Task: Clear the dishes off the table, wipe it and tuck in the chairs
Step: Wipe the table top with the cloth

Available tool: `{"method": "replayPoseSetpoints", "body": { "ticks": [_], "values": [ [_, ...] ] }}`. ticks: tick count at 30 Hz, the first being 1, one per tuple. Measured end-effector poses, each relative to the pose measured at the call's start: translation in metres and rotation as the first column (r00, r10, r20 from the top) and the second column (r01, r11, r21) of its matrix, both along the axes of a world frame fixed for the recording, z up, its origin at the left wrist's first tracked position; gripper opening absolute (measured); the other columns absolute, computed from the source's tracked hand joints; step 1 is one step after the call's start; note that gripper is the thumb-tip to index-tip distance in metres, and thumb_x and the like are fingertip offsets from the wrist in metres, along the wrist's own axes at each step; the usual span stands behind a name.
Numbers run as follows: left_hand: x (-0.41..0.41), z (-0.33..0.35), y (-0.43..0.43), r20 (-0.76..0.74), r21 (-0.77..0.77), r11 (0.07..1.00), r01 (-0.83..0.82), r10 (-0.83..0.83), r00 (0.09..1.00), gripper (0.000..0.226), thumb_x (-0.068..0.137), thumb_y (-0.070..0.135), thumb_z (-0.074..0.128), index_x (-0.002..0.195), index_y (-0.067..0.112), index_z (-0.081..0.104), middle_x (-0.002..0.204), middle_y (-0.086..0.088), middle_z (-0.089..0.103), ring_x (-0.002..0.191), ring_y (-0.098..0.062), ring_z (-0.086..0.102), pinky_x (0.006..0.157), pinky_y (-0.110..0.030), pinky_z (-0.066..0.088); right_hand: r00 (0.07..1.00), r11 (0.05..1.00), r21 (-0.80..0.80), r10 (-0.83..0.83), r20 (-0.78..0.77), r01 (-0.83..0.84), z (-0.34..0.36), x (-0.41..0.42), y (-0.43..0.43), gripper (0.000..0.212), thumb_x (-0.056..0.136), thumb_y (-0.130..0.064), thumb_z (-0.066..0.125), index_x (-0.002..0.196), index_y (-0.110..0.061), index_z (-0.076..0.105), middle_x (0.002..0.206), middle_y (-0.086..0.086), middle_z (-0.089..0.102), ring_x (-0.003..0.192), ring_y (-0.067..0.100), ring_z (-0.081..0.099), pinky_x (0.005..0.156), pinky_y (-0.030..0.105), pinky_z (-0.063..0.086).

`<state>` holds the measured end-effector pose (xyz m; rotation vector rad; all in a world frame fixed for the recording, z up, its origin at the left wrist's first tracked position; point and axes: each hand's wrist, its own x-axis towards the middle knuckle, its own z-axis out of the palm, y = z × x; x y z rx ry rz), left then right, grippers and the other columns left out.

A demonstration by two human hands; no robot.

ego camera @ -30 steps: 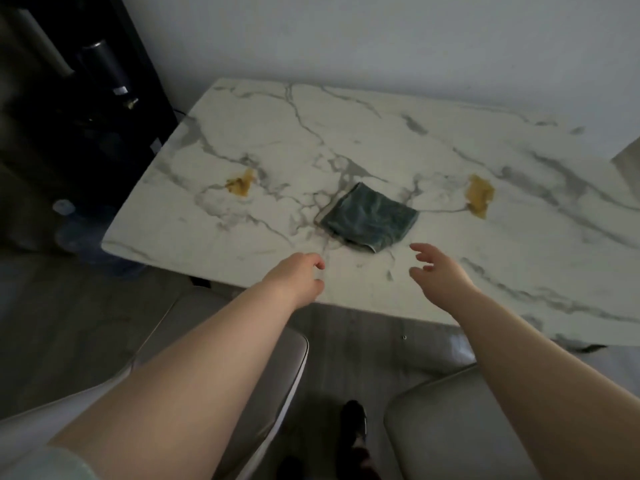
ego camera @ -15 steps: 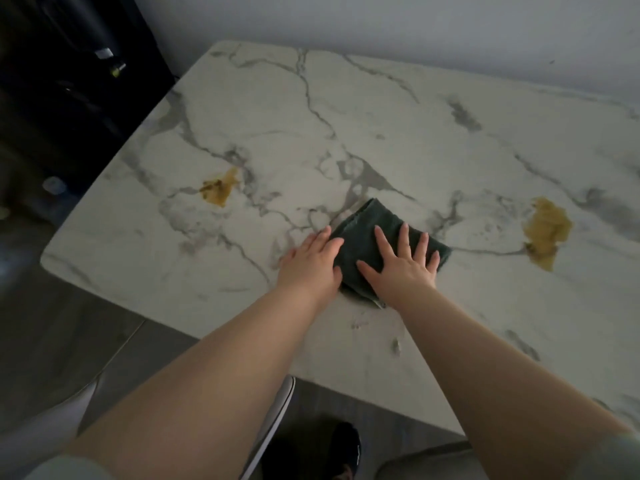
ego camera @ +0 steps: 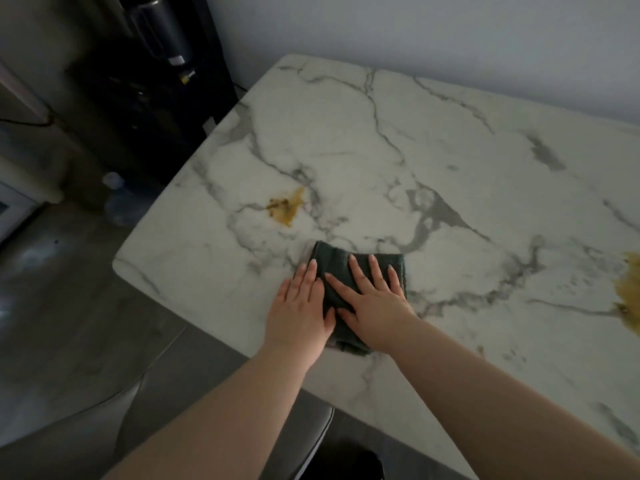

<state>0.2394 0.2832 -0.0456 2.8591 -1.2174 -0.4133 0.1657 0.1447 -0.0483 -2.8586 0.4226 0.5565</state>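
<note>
Currently neither grip is closed: both hands lie flat, palms down. The left hand [ego camera: 298,306] has straight fingers held together; its index finger and thumb overlap the left border of the cloth [ego camera: 334,263], and the rest of the hand lies over bare worktop [ego camera: 346,150]. The right hand [ego camera: 375,306] has spread fingers and presses on the middle and right part of the cloth. The two hands sit side by side with their thumbs close; whether the thumbs touch cannot be told. The cloth is dark green and folded. It lies flat on the white, grey-veined marble worktop, close to the near edge and toward the left end. A yellow-brown stain [ego camera: 285,209] sits beyond the cloth and slightly left, near it but apart. A second stain [ego camera: 630,289] of the same colour is cut by the right frame edge, well apart from the cloth. No dishes stand on the visible surface. A grey chair [ego camera: 86,438] shows at lower left, under the left forearm. A dark cabinet [ego camera: 156,81] stands beyond the worktop's left end, with a clear bottle [ego camera: 117,199] on the floor [ego camera: 69,306] beside it. Lighting is dim.
</note>
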Motion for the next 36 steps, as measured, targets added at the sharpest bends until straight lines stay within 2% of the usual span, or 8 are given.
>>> {"method": "replayPoseSetpoints", "body": {
  "ticks": [5, 10, 15, 18, 22, 27, 30, 36],
  "values": [
    [0.037, -0.002, 0.039, 0.014, 0.017, 0.982, -0.187, 0.187, 0.982, 0.061, 0.101, 0.036, 0.026, 0.154, 0.01, 0.008, 0.163, -0.006, -0.006, 0.15, -0.018, -0.004, 0.121, -0.035, 0.003, 0.997, 0.997, -0.016, 0.077, -0.01, -0.077, 0.002, 0.06, 0.05, 0.056, 0.098, -0.058, 0.016, 0.143, -0.054, -0.016, 0.158, -0.007, -0.025, 0.143, 0.035, -0.023, 0.113, 0.061, -0.01],
    [0.085, -0.007, 0.052, -0.04, -0.074, 0.937, -0.342, 0.339, 0.94, 0.064, 0.101, 0.027, 0.034, 0.154, 0.011, 0.003, 0.163, -0.005, 0.002, 0.15, -0.016, 0.003, 0.12, -0.03, 0.008, 0.986, 0.986, -0.004, 0.166, 0.02, -0.166, -0.005, 0.122, 0.063, 0.058, 0.096, -0.061, 0.015, 0.144, -0.053, -0.016, 0.158, -0.008, -0.023, 0.144, 0.034, -0.024, 0.113, 0.061, -0.009],
    [0.125, -0.009, 0.042, 0.03, -0.048, 0.881, -0.471, 0.473, 0.881, 0.06, 0.102, 0.032, 0.028, 0.155, 0.014, 0.005, 0.163, -0.002, 0.0, 0.15, -0.014, 0.002, 0.121, -0.034, 0.003, 0.936, 0.941, -0.025, 0.339, 0.093, -0.338, -0.01, 0.171, 0.048, 0.056, 0.096, -0.061, 0.009, 0.146, -0.051, -0.013, 0.158, -0.011, -0.022, 0.145, 0.029, -0.022, 0.114, 0.059, -0.01],
    [0.139, -0.013, 0.035, 0.052, -0.055, 0.832, -0.552, 0.555, 0.83, 0.058, 0.103, 0.034, 0.023, 0.155, 0.014, 0.007, 0.163, -0.002, 0.003, 0.15, -0.014, 0.004, 0.12, -0.033, 0.006, 0.896, 0.903, -0.033, 0.429, 0.111, -0.428, -0.012, 0.203, 0.036, 0.054, 0.098, -0.056, 0.011, 0.146, -0.049, -0.012, 0.159, -0.011, -0.021, 0.145, 0.028, -0.021, 0.115, 0.058, -0.008],
    [0.174, -0.015, 0.01, 0.055, -0.05, 0.843, -0.536, 0.538, 0.841, 0.059, 0.103, 0.036, 0.024, 0.155, 0.014, 0.008, 0.164, -0.002, 0.004, 0.15, -0.015, 0.005, 0.12, -0.033, 0.008, 0.89, 0.898, -0.049, 0.441, 0.115, -0.438, -0.014, 0.239, 0.007, 0.055, 0.098, -0.055, 0.014, 0.147, -0.049, -0.009, 0.159, -0.012, -0.018, 0.146, 0.025, -0.019, 0.115, 0.058, -0.006],
    [0.208, -0.014, -0.042, 0.025, 0.018, 0.911, -0.413, 0.412, 0.911, 0.061, 0.102, 0.04, 0.019, 0.155, 0.017, 0.0, 0.164, 0.001, -0.003, 0.15, -0.014, -0.001, 0.121, -0.039, 0.004, 0.931, 0.938, -0.046, 0.347, 0.109, -0.344, -0.016, 0.256, -0.05, 0.055, 0.096, -0.058, 0.015, 0.146, -0.052, -0.007, 0.16, -0.013, -0.016, 0.147, 0.024, -0.016, 0.115, 0.059, -0.006],
    [0.205, -0.015, -0.069, 0.014, 0.053, 0.936, -0.347, 0.347, 0.938, 0.061, 0.102, 0.043, 0.015, 0.154, 0.021, -0.007, 0.163, 0.005, -0.009, 0.15, -0.013, -0.006, 0.121, -0.044, -0.001, 0.955, 0.96, -0.051, 0.28, 0.103, -0.276, -0.016, 0.243, -0.078, 0.056, 0.094, -0.061, 0.015, 0.146, -0.053, -0.006, 0.16, -0.013, -0.014, 0.147, 0.025, -0.015, 0.115, 0.059, -0.005],
    [0.163, -0.023, -0.089, 0.019, 0.033, 0.963, -0.266, 0.266, 0.964, 0.061, 0.102, 0.042, 0.014, 0.154, 0.021, -0.01, 0.162, 0.006, -0.013, 0.149, -0.012, -0.01, 0.119, -0.047, -0.008, 0.985, 0.988, -0.07, 0.146, 0.091, -0.14, -0.018, 0.189, -0.09, 0.057, 0.094, -0.062, 0.013, 0.146, -0.052, -0.009, 0.16, -0.012, -0.016, 0.147, 0.025, -0.015, 0.116, 0.057, -0.004]
  ]
}}
